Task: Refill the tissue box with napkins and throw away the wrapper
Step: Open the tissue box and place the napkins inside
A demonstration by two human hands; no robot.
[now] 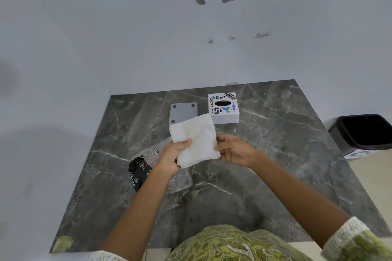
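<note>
Napkins (196,140): a white stack, held above the table (275,165), just in front of the box (223,108) and grey lid (183,112). Your left hand (171,158) clamps the stack's lower left corner, thumb on top, grip pressed onto it. Your right hand (233,150) pinches the right edge with its fingertips. Box sits at the far side, white, stickered, oval slot up; the lid lies flat just left of it. Wrapper (144,167), clear and black, lies under your left wrist. Black bin (360,131) stands right of the table.
</note>
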